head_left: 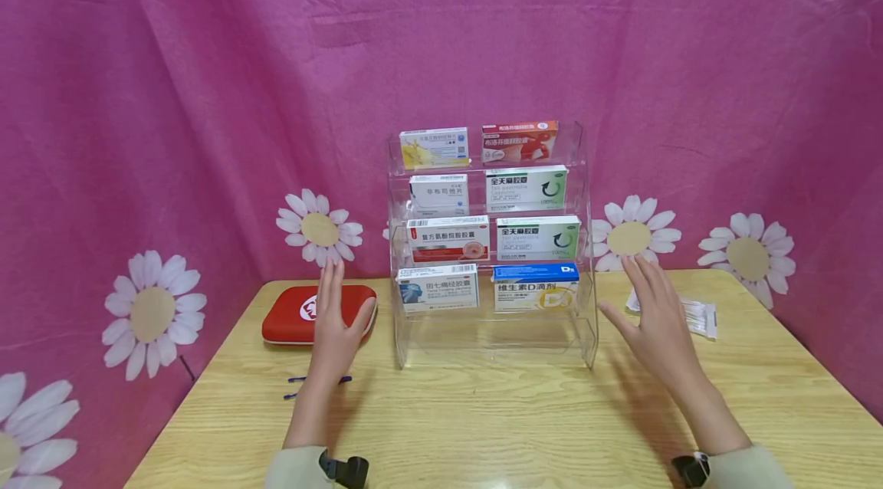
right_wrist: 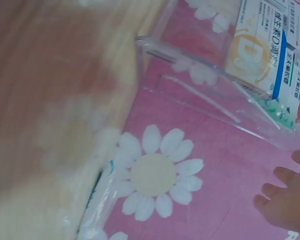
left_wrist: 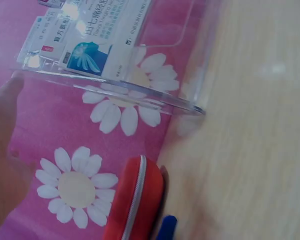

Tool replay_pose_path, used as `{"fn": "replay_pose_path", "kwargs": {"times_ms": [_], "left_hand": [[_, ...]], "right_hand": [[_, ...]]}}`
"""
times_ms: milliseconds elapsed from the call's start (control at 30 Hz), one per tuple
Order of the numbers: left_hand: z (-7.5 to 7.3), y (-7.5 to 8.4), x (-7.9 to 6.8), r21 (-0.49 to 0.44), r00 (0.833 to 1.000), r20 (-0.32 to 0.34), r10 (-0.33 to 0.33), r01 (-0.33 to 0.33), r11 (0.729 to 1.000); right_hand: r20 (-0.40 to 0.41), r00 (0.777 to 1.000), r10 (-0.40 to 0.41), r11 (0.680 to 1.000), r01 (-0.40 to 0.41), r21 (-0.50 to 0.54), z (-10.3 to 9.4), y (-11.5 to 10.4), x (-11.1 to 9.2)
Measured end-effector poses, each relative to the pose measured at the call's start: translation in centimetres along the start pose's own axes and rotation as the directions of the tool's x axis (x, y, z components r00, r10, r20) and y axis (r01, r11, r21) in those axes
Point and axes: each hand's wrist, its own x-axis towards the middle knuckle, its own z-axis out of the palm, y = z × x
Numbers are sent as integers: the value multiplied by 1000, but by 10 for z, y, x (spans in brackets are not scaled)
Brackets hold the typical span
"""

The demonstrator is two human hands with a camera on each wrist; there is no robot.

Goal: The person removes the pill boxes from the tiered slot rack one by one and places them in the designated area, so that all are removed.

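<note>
A clear tiered display rack (head_left: pixel 493 339) stands on the table, with several medicine boxes in its rows. In the bottom filled row are a white box with a blue picture (head_left: pixel 439 291) and a blue-and-white vitamin D box (head_left: pixel 535 291). My left hand (head_left: pixel 336 332) is raised to the left of the rack, fingers straight and thumb apart, in front of a red zipped case (head_left: pixel 286 316). On the other side, my right hand (head_left: pixel 658 328) is held up with fingers extended, near a packet of cotton swabs (head_left: pixel 700 318). Neither hand holds anything.
Blue pen-like sticks (head_left: pixel 297 379) lie by the left forearm, partly hidden by it. A pink cloth (head_left: pixel 497 52) with white daisies hangs behind and along both sides of the wooden table (head_left: pixel 497 420).
</note>
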Motion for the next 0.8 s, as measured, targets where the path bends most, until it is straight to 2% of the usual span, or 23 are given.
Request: {"fn": "replay_pose_path", "kwargs": {"times_ms": [167,333,467,633,800], "left_hand": [[-1,9,12,-65,997,-81,-14,9,998],[-1,16,24,-101,996,-84,-31,22,995],[0,19,34,-109,998,-54,-15,9,994],[3,21,45,-128,999,-23,35,-38,991],[9,23,55,-147,997,-10,82,-82,986]], "right_hand": [[-102,990,-98,994,101,29,3,-10,13],[-140,976,-168,985,172,19,7,-19,23],[-142,963,-229,973,232,0,12,-26,32],[-121,939,-323,946,321,-38,20,-30,40],[-74,935,-348,936,341,-87,25,-32,44]]}}
